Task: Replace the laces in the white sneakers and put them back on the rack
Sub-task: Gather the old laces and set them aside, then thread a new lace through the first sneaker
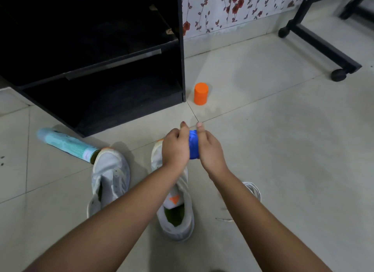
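Two white sneakers stand on the tiled floor without laces: the left sneaker (109,180) and the right sneaker (177,213), toes pointing away from me. Above the right sneaker's toe I hold a bundle of blue laces (193,145) between both hands. My left hand (175,148) grips its left side and my right hand (210,149) grips its right side, thumbs up. A removed white lace (252,190) lies on the floor to the right, partly hidden by my right forearm.
The black shoe rack (97,73) stands open at the upper left. An orange cap (201,93) stands by its corner. A light blue spray can (66,145) lies against the left sneaker's toe. A black wheeled frame (323,43) is at the far right.
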The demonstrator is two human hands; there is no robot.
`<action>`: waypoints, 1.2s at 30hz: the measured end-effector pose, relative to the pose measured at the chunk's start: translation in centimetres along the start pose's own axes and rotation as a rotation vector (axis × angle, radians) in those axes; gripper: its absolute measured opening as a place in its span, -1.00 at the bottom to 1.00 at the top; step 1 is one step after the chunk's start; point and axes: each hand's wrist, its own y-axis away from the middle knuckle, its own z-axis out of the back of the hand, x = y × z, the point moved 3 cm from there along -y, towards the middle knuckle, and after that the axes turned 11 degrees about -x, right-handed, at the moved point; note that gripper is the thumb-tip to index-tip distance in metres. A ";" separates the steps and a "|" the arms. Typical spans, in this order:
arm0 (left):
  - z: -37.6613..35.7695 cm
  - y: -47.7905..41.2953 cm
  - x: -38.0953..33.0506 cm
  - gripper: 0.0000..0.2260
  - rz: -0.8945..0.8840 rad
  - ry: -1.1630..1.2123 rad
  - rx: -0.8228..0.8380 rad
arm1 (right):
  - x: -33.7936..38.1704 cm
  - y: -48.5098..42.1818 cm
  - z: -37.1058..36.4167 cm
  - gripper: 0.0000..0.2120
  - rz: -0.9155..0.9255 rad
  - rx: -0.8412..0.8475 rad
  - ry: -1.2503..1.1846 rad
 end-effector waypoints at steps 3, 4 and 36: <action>1.2 -2.4 -0.5 -0.48 0.270 0.077 0.123 | 1.1 1.2 -0.3 -0.56 0.314 0.255 -0.079; 1.8 -2.9 -1.3 -0.48 0.321 0.117 0.154 | 1.4 1.3 -0.4 -0.41 0.428 0.328 -0.094; 6.0 -3.3 -1.1 -0.87 -0.082 0.029 0.252 | 2.1 -3.1 0.1 -0.82 0.356 0.190 0.178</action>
